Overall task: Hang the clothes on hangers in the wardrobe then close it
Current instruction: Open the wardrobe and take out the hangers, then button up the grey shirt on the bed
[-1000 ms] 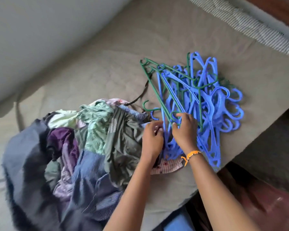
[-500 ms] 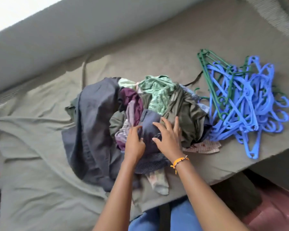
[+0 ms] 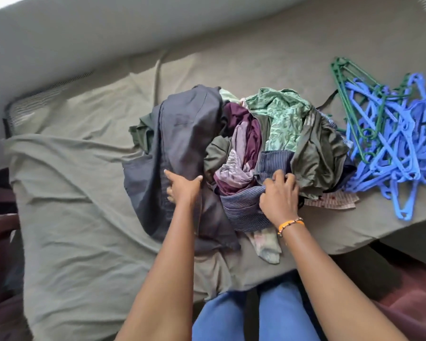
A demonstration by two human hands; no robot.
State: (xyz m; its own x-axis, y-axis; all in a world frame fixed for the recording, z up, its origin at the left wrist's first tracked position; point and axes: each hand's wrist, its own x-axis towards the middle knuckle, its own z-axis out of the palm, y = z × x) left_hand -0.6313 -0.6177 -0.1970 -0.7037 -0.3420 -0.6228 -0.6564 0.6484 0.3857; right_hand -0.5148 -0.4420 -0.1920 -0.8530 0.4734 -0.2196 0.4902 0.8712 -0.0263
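Right hand [image 3: 279,193] pinches the striped blue garment [image 3: 244,210]; left hand [image 3: 183,187] lies flat, fingers spread, on the dark grey cloth [image 3: 180,134]. Soft, light, tangled pile near the bed [image 3: 84,193]'s front edge: best lifted by a collar or waistband. Stiff hangers [image 3: 389,136] heaped towards the right corner.

bedroom, sheeted bed [image 3: 84,217], clothes pile [image 3: 244,148]

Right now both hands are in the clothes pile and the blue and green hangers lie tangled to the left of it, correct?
Not quite. The head view shows the hangers tangled to the right of the clothes pile, not the left. Both the left hand and right hand are in the pile.
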